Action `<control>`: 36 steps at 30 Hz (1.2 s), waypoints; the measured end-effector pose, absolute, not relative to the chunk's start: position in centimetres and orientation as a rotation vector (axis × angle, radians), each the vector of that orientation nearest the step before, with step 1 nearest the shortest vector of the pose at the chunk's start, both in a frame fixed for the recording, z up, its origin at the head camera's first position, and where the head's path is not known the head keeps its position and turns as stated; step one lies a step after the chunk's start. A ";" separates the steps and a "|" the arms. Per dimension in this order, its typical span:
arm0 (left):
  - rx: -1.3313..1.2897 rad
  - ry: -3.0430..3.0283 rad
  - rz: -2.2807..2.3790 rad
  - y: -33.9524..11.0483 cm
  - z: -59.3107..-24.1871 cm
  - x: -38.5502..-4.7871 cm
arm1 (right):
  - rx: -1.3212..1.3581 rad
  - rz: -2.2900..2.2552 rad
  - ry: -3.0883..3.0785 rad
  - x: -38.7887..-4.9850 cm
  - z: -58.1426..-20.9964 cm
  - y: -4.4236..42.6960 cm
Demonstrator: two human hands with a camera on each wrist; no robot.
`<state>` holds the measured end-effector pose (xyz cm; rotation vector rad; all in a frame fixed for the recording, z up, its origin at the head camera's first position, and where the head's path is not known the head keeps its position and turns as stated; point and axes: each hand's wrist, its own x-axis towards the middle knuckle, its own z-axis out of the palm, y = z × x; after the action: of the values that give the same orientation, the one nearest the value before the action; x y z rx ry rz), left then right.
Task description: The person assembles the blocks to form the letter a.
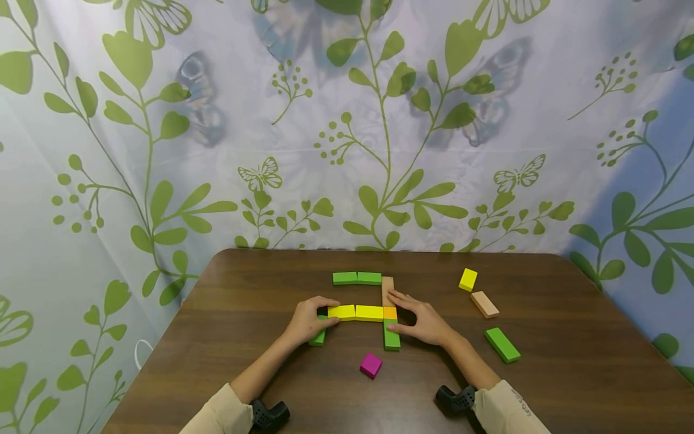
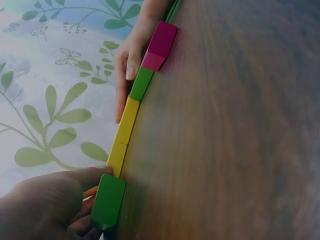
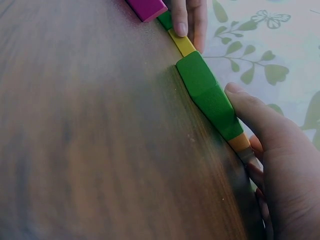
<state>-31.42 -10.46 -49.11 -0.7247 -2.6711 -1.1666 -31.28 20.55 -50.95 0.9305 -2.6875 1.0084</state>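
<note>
In the head view my left hand is at the left end of the row, its thumb and index finger pinching the left yellow block. A green block lies partly hidden under that hand. The right yellow block continues the row to a small orange block. My right hand touches the right-hand green block with its thumb, while its fingers rest against a plain wooden block. In the right wrist view that thumb lies along the side of the green block.
Two green blocks lie end to end at the back. A magenta block sits in front of the row. Off to the right lie a yellow block, a plain wooden block and a green block. A patterned curtain hangs behind the table.
</note>
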 end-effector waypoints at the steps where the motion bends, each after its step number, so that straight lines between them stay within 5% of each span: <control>1: -0.725 -2.670 -1.171 -10.5 -49.2 -31.4 | 0.930 1.009 -2.688 -31.3 -51.0 20.6; 16: -0.776 -2.674 -1.191 -10.6 -49.4 -31.5 | 0.930 1.006 -2.679 -31.2 -51.1 20.7; 36: -1.131 -2.792 -1.111 -16.4 -49.0 -29.4 | 0.883 1.008 -2.727 -31.2 -50.9 20.5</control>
<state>-29.40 -16.45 -49.04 -1.1308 -2.7922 -1.1115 -31.20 20.50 -50.86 0.8829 -2.7274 1.0079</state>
